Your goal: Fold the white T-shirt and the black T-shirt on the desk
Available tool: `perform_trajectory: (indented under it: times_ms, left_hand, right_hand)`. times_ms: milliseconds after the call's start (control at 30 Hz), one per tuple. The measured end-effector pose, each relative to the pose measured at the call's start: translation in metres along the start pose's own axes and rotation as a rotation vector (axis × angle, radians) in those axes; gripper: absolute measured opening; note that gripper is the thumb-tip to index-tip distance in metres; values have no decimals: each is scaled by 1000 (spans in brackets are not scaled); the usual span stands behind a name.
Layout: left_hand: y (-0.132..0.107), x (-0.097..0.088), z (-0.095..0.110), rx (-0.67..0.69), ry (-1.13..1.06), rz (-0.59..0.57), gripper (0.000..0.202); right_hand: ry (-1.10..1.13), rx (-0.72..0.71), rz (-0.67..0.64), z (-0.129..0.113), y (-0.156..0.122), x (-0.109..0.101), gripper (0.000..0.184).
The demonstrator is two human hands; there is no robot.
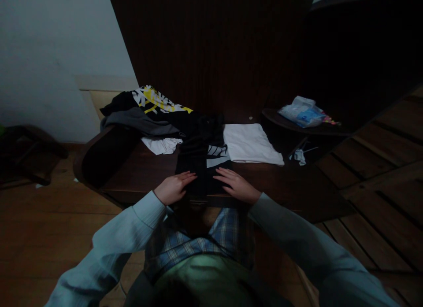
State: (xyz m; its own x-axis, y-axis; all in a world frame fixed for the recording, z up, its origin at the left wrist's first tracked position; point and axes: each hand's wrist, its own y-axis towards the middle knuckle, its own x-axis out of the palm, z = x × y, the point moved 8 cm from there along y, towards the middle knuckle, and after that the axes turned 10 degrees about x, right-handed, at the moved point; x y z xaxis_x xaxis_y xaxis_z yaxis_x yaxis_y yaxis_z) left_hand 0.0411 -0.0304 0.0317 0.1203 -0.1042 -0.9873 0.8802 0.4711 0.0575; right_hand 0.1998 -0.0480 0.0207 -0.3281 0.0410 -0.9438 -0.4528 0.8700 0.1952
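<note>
A black garment with a grey-white print point(218, 160) lies on the dark wooden desk point(132, 175), right in front of me. My left hand point(173, 186) rests flat on its near left side, fingers stretched out. On its near right side lies my right hand point(238, 186), also flat with the fingers extended. Neither hand grips the cloth. Just beyond my right hand is a folded white cloth point(253, 144), beside the black garment. The black garment's far end merges in the dark with the clothes behind it.
A heap of clothes, with a black yellow-and-white printed garment point(158, 100) and a grey one point(142, 121), sits at the back left. Near it lies a crumpled white cloth point(161, 145). A plastic packet point(302, 112) rests on a small shelf point(274, 117) at right.
</note>
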Motion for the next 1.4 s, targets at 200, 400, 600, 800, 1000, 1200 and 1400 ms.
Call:
perform_trajectory:
  times_ms: [200, 400, 600, 800, 1000, 1200, 1400]
  left_hand:
    - [-2, 2, -1, -64, 52, 4, 48]
    - [-9, 8, -8, -73, 84, 129, 47]
    - [-10, 10, -7, -38, 42, 190, 46]
    - [-8, 15, 2, -65, 9, 195, 48]
    - [-8, 14, 10, -60, 21, 186, 51]
    - [-10, 13, 3, -84, 82, 172, 45]
    - [-8, 7, 5, -118, 96, 140, 47]
  right_hand:
    - [-34, -72, 35, -8, -5, -6, 39]
    - [-39, -109, 56, -14, -8, -10, 41]
    - [-82, -51, 50, -20, -6, -10, 44]
    - [-134, -43, 92, -40, -6, -9, 44]
    - [-75, -41, 225, -42, -13, 0, 36]
    - [-115, -94, 217, -45, -18, 9, 36]
    - [-99, -59, 191, -44, -17, 8, 37]
